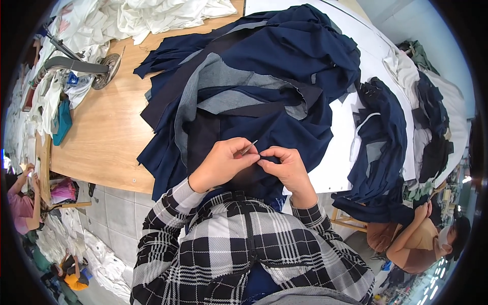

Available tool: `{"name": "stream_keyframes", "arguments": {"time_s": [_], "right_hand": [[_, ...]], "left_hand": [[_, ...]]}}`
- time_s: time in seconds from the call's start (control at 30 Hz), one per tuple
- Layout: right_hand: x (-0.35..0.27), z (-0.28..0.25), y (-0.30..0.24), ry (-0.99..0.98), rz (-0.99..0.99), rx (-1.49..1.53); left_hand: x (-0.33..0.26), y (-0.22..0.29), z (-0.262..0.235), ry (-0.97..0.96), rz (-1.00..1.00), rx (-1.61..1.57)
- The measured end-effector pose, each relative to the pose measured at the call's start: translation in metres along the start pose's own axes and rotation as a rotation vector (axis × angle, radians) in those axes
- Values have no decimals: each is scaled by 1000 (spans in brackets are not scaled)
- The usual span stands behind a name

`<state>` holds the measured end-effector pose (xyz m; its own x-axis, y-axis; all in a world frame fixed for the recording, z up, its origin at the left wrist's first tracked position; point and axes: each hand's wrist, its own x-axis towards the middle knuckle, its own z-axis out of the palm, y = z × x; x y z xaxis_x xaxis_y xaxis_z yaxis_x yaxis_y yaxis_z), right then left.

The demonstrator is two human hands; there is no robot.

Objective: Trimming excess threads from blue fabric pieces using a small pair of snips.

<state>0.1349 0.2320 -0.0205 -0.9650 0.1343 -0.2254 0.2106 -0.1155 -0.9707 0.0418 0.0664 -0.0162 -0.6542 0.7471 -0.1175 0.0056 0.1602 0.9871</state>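
Observation:
My left hand [222,161] is closed, with a slim metal tool [249,147] poking out between the fingers; its exact kind is hidden. Thumb and fingertips of my right hand [287,169] pinch a small bit of dark navy fabric [271,159]. The fingertips of both hands meet just in front of my body. Beneath and beyond them spreads a large heap of navy garment pieces [284,46], some with grey undersides [231,76] turned up. Part of the cloth falls over the table's near edge.
A wooden table [96,147] adjoins a white tabletop [325,173]. White cloth [157,18] is heaped at the far left, near a dark metal arm with a round base [105,71]. More navy cloth [381,147] lies right, beside a seated co-worker [414,246]. Other people sit left.

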Motion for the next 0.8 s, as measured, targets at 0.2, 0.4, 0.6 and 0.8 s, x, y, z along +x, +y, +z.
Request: {"name": "stream_keyframes", "arguments": {"time_s": [0.2, 0.4, 0.6, 0.8], "right_hand": [[-1, -4, -4, -16, 41, -45], [1, -5, -6, -24, 95, -58], [2, -8, -9, -28, 119, -81], [1, -8, -12, -44, 131, -99]], "left_hand": [[5, -5, -2, -132, -410, -580], [7, -8, -2, -158, -537, -740], [8, -8, -6, -147, -515, -795], [9, -10, -10, -128, -407, -766]]}}
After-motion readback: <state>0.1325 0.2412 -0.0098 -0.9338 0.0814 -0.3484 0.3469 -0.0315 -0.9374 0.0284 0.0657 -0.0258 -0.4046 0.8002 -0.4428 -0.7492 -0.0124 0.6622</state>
